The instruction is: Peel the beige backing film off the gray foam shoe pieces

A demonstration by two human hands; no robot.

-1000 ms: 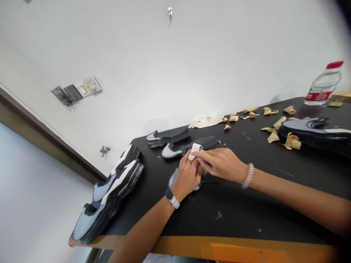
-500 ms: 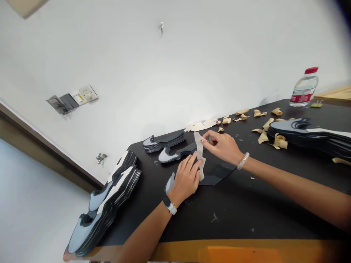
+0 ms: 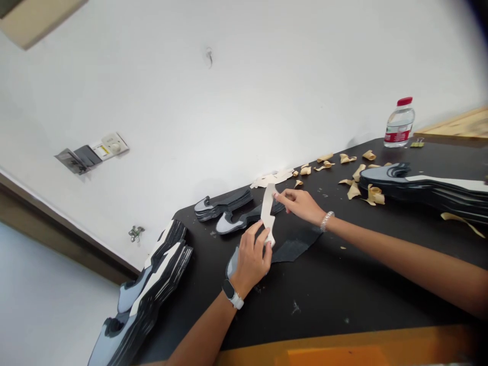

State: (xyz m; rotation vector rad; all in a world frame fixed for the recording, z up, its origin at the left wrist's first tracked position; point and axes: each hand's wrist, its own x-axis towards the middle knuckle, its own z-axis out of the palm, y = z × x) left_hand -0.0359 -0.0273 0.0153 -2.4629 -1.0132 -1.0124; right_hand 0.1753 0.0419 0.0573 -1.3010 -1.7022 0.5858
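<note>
My left hand (image 3: pixel 251 255) lies flat with fingers spread on a grey and black shoe piece (image 3: pixel 292 246), pressing it onto the black table (image 3: pixel 362 274). My right hand (image 3: pixel 299 202) pinches a long cream backing strip (image 3: pixel 268 213) and holds it up off that piece; the strip's lower end still touches the piece by my left fingers. Two low stacks of similar dark pieces (image 3: pixel 223 202) lie just beyond my hands.
A tall stack of grey, white and black shoe parts (image 3: pixel 152 284) sits at the table's left corner, another stack (image 3: pixel 427 188) at the right. Curled tan paper scraps (image 3: pixel 353 188) litter the far side. A water bottle (image 3: pixel 398 123) stands near the wall.
My right hand has peeled the cream strip up and away from the shoe piece, moving farther from me. My left hand stayed pressed on the piece. The view has swung right.
</note>
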